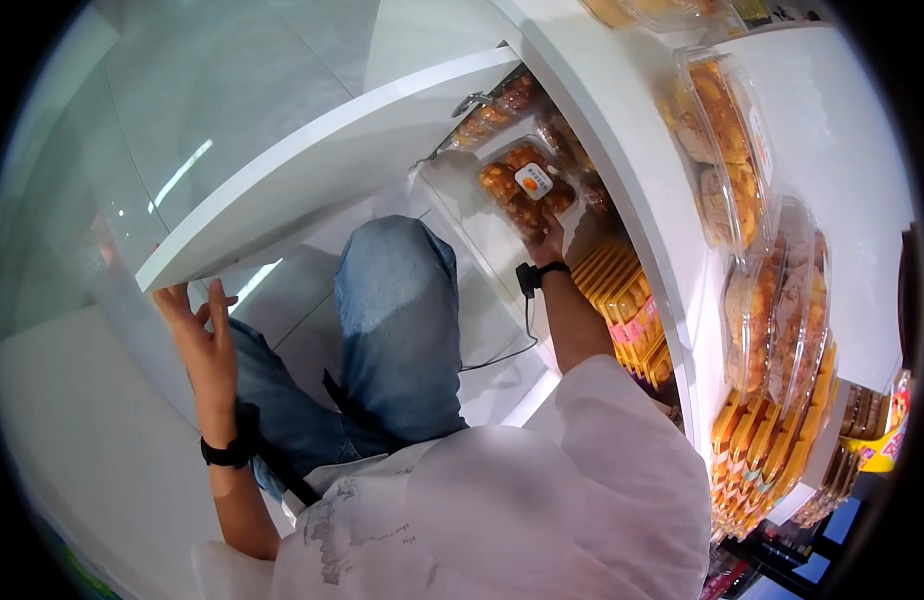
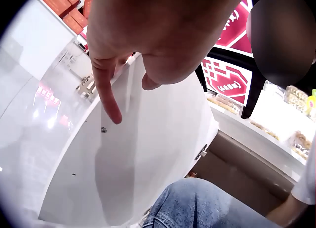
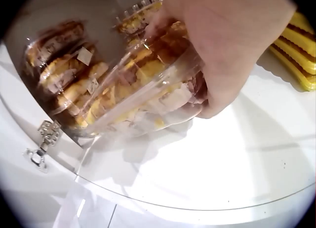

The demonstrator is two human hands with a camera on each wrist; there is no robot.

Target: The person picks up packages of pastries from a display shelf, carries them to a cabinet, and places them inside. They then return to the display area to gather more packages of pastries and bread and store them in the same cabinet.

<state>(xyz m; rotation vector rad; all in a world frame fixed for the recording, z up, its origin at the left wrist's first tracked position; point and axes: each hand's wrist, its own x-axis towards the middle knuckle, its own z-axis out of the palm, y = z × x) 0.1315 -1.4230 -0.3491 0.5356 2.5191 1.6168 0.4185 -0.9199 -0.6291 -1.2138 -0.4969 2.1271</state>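
My right hand (image 1: 547, 238) grips the near edge of a clear plastic box of browned pastries (image 1: 507, 185) with a round-cornered white label on its lid. In the right wrist view the box (image 3: 143, 84) is tilted over the white cabinet floor, beside another clear pack of pastries (image 3: 69, 72). My left hand (image 1: 204, 345) is at the edge of the open white cabinet door (image 1: 312, 165). The left wrist view shows one finger reaching down along the door's inner face (image 2: 148, 149) and the thumb held apart; its other fingers are mostly hidden.
Yellow trays of packed food (image 1: 617, 300) are stacked inside the cabinet near my right forearm. Clear pastry boxes (image 1: 727, 150) line the white counter above. A metal hinge (image 3: 49, 134) joins door and cabinet. My bent knee (image 1: 397, 270) is between the door and cabinet.
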